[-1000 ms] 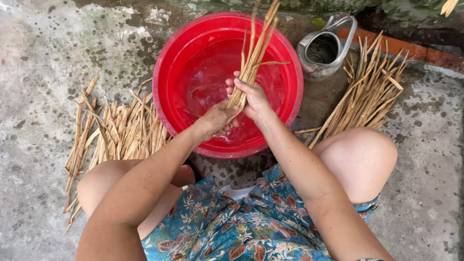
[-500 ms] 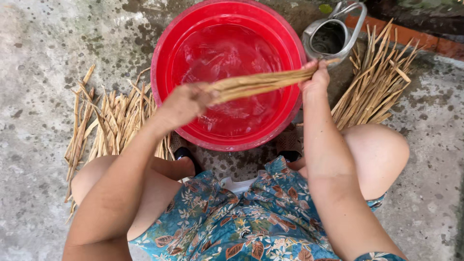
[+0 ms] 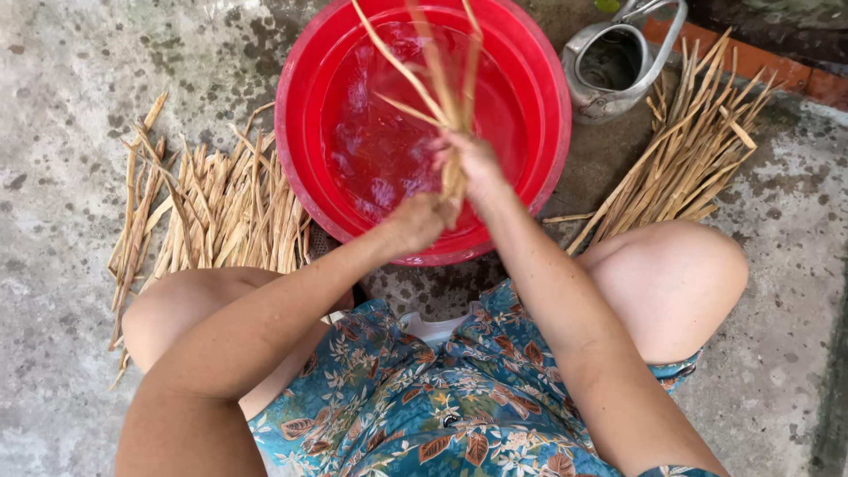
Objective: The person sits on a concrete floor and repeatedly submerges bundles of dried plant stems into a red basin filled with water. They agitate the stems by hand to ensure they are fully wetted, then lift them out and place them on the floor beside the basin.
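A red plastic basin [image 3: 548, 132] with water sits on the concrete in front of me. Over its near side, my right hand [image 3: 473, 163] grips a bundle of tan dried stalks [image 3: 437, 75] that points up and away over the water. My left hand [image 3: 415, 221] is closed around the bundle's lower end, just below and left of the right hand. Both hands touch the same bundle.
A pile of dried stalks [image 3: 212, 208] lies left of the basin, another pile [image 3: 689, 150] to its right. A metal pitcher [image 3: 614, 66] stands at the upper right beside a brick edge [image 3: 777, 66]. My bare knees flank the basin.
Half a second ago the bundle lay sideways across the basin with my hands apart at its ends. Now it points away from me and my hands are together at its near end.
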